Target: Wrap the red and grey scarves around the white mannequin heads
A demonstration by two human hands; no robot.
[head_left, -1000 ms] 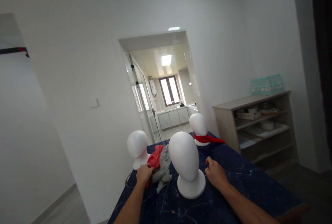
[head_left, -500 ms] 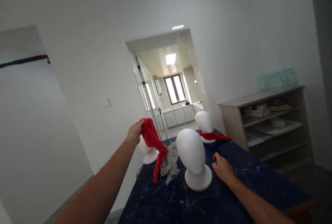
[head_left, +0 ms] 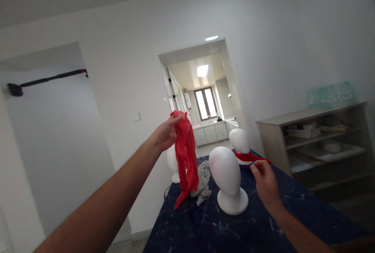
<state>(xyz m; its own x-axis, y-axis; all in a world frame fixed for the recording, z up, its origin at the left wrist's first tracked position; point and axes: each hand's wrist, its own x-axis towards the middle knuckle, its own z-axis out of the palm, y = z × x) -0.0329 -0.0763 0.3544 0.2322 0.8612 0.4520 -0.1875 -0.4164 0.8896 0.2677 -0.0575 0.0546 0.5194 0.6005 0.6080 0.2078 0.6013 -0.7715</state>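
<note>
My left hand holds a red scarf up in the air by its top end; the cloth hangs down and its tip brushes the dark blue marbled table. A crumpled grey scarf lies on the table behind it. My right hand hovers above the table to the right of the nearest white foam head, fingers loosely curled and holding nothing. A far foam head wears another red scarf around its neck. A third foam head stands at the back left, partly hidden by the raised scarf.
A wooden shelf unit with boxes and trays stands against the right wall. A doorway behind the table opens onto a kitchen. The table's left edge drops to the floor beside a white wall.
My left hand lifted the red scarf off the grey one and raised it high. My right hand rose from the table beside the nearest foam head. The view shifted left.
</note>
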